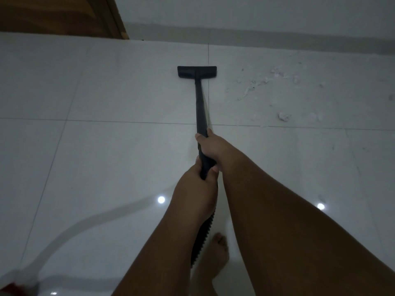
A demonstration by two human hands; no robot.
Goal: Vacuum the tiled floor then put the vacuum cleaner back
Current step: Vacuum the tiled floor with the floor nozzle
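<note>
A black vacuum wand runs away from me across the white tiled floor. Its flat black floor head rests on the tiles near the far wall. My right hand grips the wand higher up, and my left hand grips it just below. A black ribbed hose drops from the handle between my forearms. Scraps of white paper litter lie on the tiles to the right of the head.
A wooden door stands at the far left, with a white wall beside it. My bare foot is on the floor under the hose. A red and white object shows at the bottom left corner.
</note>
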